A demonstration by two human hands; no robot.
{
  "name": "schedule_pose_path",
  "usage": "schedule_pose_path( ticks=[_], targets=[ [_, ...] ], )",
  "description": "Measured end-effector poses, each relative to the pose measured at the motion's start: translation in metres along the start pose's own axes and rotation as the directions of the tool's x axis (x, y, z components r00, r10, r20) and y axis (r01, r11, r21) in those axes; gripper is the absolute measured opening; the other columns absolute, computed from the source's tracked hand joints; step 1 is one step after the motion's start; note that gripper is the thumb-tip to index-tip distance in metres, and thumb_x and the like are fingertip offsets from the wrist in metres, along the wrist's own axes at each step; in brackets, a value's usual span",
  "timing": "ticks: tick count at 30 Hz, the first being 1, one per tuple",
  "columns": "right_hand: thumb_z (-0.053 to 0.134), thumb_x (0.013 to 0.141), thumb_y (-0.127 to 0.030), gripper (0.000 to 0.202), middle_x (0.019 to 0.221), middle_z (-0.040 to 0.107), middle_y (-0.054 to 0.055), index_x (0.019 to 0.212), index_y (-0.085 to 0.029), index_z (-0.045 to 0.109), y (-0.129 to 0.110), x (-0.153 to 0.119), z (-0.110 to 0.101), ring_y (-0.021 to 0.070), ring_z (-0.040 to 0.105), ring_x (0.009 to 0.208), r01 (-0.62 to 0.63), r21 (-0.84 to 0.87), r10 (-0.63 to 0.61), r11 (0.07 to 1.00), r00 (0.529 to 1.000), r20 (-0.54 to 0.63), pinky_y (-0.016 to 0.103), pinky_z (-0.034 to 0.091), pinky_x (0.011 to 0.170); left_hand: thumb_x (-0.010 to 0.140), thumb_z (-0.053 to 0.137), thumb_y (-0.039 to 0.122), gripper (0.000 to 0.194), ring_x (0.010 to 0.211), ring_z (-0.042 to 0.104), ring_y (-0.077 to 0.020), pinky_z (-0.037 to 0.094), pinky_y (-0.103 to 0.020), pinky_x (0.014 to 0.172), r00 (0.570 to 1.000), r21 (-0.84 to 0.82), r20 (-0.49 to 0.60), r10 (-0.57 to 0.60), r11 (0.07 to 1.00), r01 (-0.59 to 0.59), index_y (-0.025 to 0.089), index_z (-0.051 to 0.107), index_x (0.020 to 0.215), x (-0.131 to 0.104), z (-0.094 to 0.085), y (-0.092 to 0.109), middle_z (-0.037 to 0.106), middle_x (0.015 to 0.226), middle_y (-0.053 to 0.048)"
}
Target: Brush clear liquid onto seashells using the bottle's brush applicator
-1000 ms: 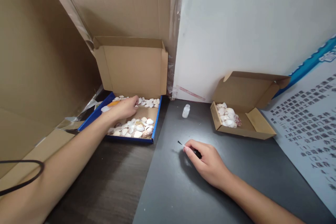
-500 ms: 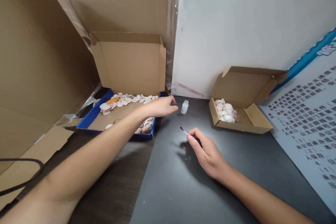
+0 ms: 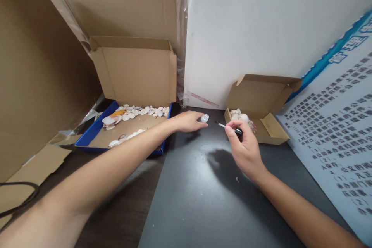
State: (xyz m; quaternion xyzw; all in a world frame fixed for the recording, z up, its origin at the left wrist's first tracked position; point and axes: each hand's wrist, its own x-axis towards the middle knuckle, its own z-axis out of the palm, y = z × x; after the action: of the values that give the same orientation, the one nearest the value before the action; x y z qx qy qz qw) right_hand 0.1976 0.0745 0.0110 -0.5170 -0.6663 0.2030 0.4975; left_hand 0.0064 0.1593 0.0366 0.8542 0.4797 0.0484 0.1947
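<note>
My left hand is closed round a small clear glass bottle with whitish contents, its open mouth showing past the fingertips. The bottle looks tilted to the right. Between the thumb and fingers of my right hand is a small brush with a black cap-like handle. Its dark bristle tip points left at the bottle, a short gap apart. Under my left forearm lies a blue-sided cardboard box with white and patterned seashells along its edges; the forearm hides some of them.
A smaller open cardboard box with seashells stands behind my right hand. A grey mat covers the tabletop. Upright cardboard and a white board rise behind, and a printed sheet leans at right.
My left hand has moved right and closed on the bottle, which now tilts. My right hand has lifted and moved right and farther away with the brush. The camera view has shifted slightly right.
</note>
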Motion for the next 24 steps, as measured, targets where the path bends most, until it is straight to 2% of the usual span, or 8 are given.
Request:
schedule_pose_path(
  ticks=[5, 8, 12, 17, 24],
  targets=[
    [0.052, 0.094, -0.034, 0.014, 0.07, 0.052, -0.002, 0.088, -0.022, 0.055, -0.001, 0.005, -0.011, 0.0124, 0.046, 0.054, 0.095, -0.113, -0.094, 0.989, 0.995, 0.017, 0.025, 0.04, 0.052, 0.091, 0.046, 0.049, 0.03, 0.08, 0.063, -0.0225, 0.04, -0.03, 0.065, 0.988, 0.086, -0.134, 0.071, 0.995, -0.06, 0.024, 0.061, 0.1, -0.023, 0.001, 0.017, 0.07, 0.091, -0.005],
    [0.052, 0.094, -0.034, 0.013, 0.071, 0.056, -0.001, 0.088, -0.023, 0.056, -0.001, 0.008, -0.016, 0.0133, 0.05, 0.056, 0.156, -0.189, -0.149, 0.97, 0.988, 0.048, 0.025, 0.043, 0.055, 0.092, 0.047, 0.047, 0.026, 0.081, 0.064, -0.023, 0.04, -0.031, 0.064, 0.978, 0.133, -0.179, 0.103, 0.988, -0.08, 0.024, 0.06, 0.098, -0.029, 0.003, 0.023, 0.069, 0.091, -0.005],
    [0.051, 0.094, -0.032, 0.013, 0.077, 0.06, 0.001, 0.088, -0.022, 0.056, -0.002, 0.013, -0.02, 0.0142, 0.053, 0.06, 0.2, -0.276, -0.17, 0.94, 0.977, 0.128, 0.026, 0.043, 0.057, 0.092, 0.05, 0.044, 0.024, 0.079, 0.064, -0.0237, 0.04, -0.031, 0.063, 0.972, 0.191, -0.197, 0.125, 0.978, -0.087, 0.023, 0.06, 0.096, -0.033, 0.004, 0.026, 0.067, 0.089, -0.006],
    [0.049, 0.095, -0.032, 0.013, 0.078, 0.06, 0.001, 0.089, -0.022, 0.055, -0.004, 0.015, -0.023, 0.0141, 0.053, 0.062, 0.203, -0.246, -0.148, 0.948, 0.963, 0.223, 0.025, 0.041, 0.056, 0.091, 0.053, 0.042, 0.024, 0.074, 0.063, -0.0228, 0.038, -0.03, 0.06, 0.964, 0.363, -0.195, 0.181, 0.926, -0.101, 0.021, 0.061, 0.099, -0.036, 0.007, 0.028, 0.066, 0.089, -0.007],
    [0.047, 0.096, -0.035, 0.016, 0.079, 0.06, 0.001, 0.09, -0.022, 0.054, -0.005, 0.016, -0.025, 0.0139, 0.053, 0.061, 0.199, -0.276, -0.116, 0.94, 0.95, 0.291, 0.026, 0.041, 0.059, 0.091, 0.053, 0.045, 0.025, 0.073, 0.062, -0.0222, 0.036, -0.03, 0.057, 0.963, 0.374, -0.19, 0.193, 0.921, -0.11, 0.021, 0.061, 0.096, -0.035, 0.012, 0.028, 0.065, 0.085, -0.006]
  ],
)
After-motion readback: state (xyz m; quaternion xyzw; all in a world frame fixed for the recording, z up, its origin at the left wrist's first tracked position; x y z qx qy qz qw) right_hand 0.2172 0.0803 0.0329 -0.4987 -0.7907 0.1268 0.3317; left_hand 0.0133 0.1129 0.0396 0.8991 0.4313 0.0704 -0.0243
